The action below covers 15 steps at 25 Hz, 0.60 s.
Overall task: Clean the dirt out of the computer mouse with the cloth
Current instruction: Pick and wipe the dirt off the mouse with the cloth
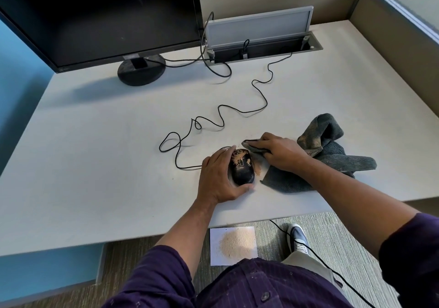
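Note:
A black wired computer mouse (242, 168) lies on the white desk (95, 165), its front half speckled with tan dirt. My left hand (218, 177) wraps around its left side and rear, holding it in place. My right hand (278, 152) grips a bunched part of a grey cloth (332, 155), pressed to the desk just right of the mouse's front. The cloth spreads out to the right, with tan stains on its raised fold. A little loose dirt (258, 168) lies on the desk between mouse and cloth.
The mouse cable (221, 115) snakes back to an open cable hatch (261, 44). A dark monitor (99, 18) stands at the back left. On the floor under the desk edge a white paper holds a pile of tan dirt (234, 244). A shoe (298, 236) is beside it.

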Available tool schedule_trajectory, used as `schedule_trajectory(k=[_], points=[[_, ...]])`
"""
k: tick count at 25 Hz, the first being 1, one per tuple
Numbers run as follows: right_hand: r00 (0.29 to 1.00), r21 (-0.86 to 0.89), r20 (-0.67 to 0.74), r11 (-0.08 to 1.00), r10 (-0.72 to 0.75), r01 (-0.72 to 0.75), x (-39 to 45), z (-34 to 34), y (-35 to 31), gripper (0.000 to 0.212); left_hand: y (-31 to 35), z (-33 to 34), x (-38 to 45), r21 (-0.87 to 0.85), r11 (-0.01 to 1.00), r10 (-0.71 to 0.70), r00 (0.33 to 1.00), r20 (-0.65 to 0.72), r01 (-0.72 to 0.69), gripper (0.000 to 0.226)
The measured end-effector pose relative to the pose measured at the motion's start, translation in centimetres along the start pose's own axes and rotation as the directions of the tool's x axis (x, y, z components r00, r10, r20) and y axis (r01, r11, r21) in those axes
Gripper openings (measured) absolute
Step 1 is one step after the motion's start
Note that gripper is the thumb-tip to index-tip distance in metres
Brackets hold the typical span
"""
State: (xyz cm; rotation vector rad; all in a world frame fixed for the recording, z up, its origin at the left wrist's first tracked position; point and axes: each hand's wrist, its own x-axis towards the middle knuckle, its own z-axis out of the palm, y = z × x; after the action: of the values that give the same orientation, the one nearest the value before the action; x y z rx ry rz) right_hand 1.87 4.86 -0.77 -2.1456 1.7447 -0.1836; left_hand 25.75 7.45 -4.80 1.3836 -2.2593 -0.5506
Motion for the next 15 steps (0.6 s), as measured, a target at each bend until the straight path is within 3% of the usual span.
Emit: schedule_trajectory(k=[8,15], points=[[0.999,-0.096,0.036,0.995,-0.004,0.008,0.53,0.07,-0.66,0.053,-0.03,0.0,-0.13,0.012,1.0,0.009,1.0,-0.015,-0.009,0.117],[0.993,-0.151,0.057,0.982,-0.105,0.112,-0.12,0.13,-1.23,0.058,0.01,-0.01,-0.13,0.013,1.0,0.001,1.0,-0.006,-0.001,0.119]])
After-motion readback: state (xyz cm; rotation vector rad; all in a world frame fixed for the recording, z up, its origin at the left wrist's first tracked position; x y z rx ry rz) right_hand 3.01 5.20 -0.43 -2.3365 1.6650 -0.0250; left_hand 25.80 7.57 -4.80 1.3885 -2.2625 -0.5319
